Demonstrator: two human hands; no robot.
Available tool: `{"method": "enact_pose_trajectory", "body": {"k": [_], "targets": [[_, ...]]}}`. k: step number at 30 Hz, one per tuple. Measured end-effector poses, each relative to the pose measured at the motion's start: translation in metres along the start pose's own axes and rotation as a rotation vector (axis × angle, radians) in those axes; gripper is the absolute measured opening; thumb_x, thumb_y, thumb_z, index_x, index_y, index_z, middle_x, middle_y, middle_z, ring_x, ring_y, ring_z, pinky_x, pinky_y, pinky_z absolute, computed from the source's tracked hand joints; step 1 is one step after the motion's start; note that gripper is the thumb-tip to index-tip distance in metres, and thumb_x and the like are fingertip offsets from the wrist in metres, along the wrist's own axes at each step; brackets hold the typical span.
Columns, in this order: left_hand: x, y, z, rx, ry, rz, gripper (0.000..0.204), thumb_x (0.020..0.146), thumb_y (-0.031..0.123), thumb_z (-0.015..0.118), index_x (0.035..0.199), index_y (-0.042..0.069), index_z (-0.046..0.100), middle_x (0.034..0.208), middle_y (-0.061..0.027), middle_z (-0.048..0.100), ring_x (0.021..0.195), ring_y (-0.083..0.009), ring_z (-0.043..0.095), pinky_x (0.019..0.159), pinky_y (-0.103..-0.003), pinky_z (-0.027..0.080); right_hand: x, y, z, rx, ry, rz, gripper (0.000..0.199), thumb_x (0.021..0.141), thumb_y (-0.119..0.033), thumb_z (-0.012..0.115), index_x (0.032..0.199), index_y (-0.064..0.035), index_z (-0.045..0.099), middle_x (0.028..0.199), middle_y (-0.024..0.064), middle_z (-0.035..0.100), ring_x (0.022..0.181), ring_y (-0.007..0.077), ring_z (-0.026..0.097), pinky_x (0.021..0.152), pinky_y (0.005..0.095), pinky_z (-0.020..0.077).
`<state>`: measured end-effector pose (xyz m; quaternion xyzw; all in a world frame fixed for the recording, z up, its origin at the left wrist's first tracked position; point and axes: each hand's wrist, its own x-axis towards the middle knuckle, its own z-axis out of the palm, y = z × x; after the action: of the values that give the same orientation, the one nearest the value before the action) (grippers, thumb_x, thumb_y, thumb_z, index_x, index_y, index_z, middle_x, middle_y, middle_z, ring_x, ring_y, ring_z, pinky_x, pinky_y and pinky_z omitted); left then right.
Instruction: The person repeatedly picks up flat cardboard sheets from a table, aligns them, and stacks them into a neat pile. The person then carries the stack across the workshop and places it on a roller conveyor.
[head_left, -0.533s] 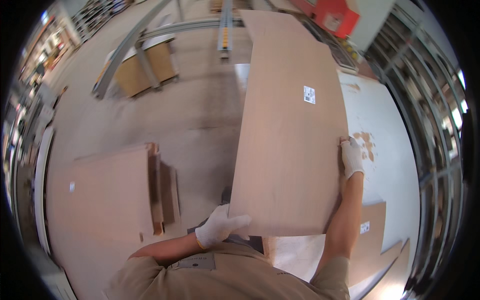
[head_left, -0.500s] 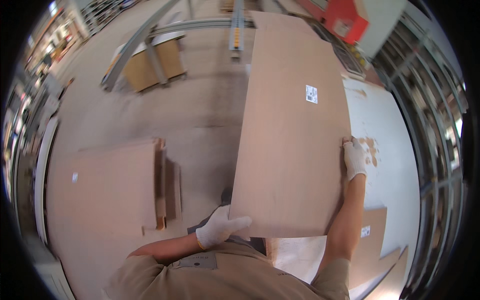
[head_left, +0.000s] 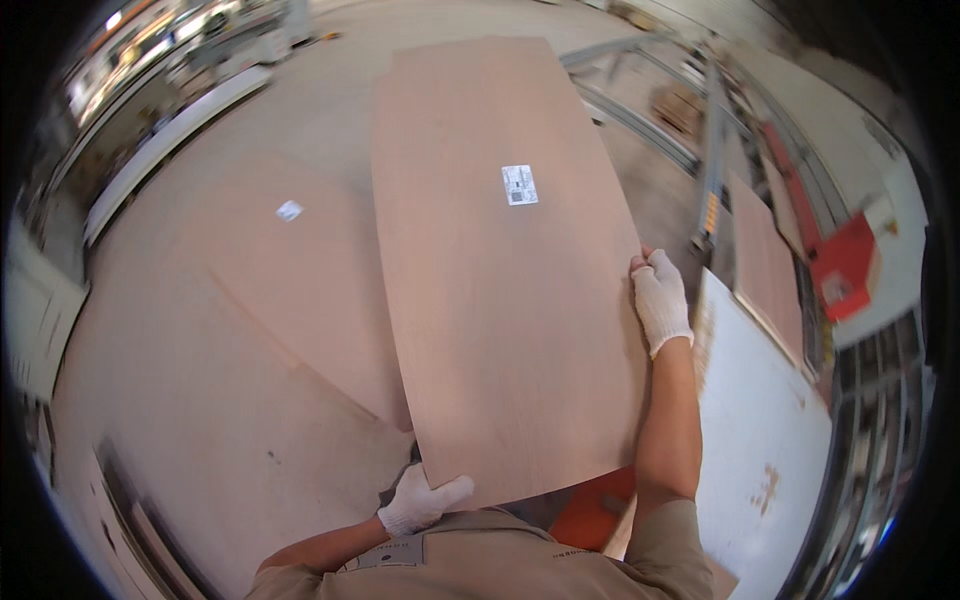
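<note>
A long light-brown wood panel [head_left: 500,330] stretches away from my body, with a white label [head_left: 519,185] on its upper face. Gripping its near left corner is my left hand [head_left: 425,500], in a white glove, the thumb on top and the other fingers hidden below. My right hand [head_left: 661,300], also gloved, holds the right edge further out, its fingers curled round the edge. To the left and partly behind the held panel lies another brown panel [head_left: 300,260] with its own white label [head_left: 289,211], low near the floor.
On the right stands a white-topped table [head_left: 760,450] with brown smears. Beyond it are a brown board [head_left: 768,270], a red machine part [head_left: 843,268] and metal rails [head_left: 640,130]. A long white-edged bench [head_left: 175,140] runs along the far left. Something orange [head_left: 592,512] shows below the panel's near edge.
My view has turned left, and the held panel has swung away from the white table toward the panels on the left. Both hands keep their grip.
</note>
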<state>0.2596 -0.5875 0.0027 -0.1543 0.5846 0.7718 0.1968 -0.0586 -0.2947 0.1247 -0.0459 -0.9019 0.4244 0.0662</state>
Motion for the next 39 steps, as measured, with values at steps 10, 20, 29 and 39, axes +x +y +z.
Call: {"method": "enact_pose_trajectory", "body": {"k": [10,20,29,39], "targets": [[-0.025,-0.011,-0.062,-0.288,0.421,0.028,0.038,0.098,0.023,0.074,0.125,-0.004,0.071,0.115,-0.0090,0.076,0.104,-0.0161,0.071,0.092,-0.034,0.058,0.048,-0.098,0.263,-0.101,-0.453,-0.284,0.050,0.101,-0.028,0.062,0.141,0.0027,0.063,0.126,0.0196,0.074,0.120,0.0312,0.069,0.105,0.0371,0.0495],[0.002,-0.001,-0.079,-0.345,0.400,-0.101,0.044,0.103,0.031,0.069,0.128,-0.005,0.069,0.116,-0.0127,0.076,0.105,-0.0204,0.072,0.093,-0.036,0.058,0.072,-0.128,0.354,-0.153,-0.677,-0.252,0.055,0.099,-0.030,0.064,0.144,0.0012,0.061,0.131,0.0247,0.072,0.125,0.0364,0.067,0.108,0.0401,0.0491],[0.035,0.066,-0.133,0.887,0.024,-0.399,0.066,0.105,0.065,0.047,0.111,0.005,0.075,0.098,-0.0281,0.075,0.095,-0.0474,0.073,0.085,-0.054,0.058,0.051,-0.139,0.344,-0.767,-0.414,-0.842,0.055,0.100,-0.035,0.063,0.145,-0.0041,0.063,0.155,0.0274,0.056,0.148,0.0468,0.044,0.125,0.0515,0.0348],[0.130,0.174,-0.284,1.178,1.002,0.350,0.036,0.100,0.037,0.068,0.113,0.004,0.072,0.110,-0.0193,0.074,0.105,-0.0405,0.070,0.091,-0.050,0.056,0.017,-0.079,0.359,-0.579,-0.404,-0.848,0.062,0.092,-0.036,0.066,0.147,-0.0074,0.064,0.158,0.0245,0.052,0.149,0.0445,0.036,0.127,0.0535,0.0262]]}}
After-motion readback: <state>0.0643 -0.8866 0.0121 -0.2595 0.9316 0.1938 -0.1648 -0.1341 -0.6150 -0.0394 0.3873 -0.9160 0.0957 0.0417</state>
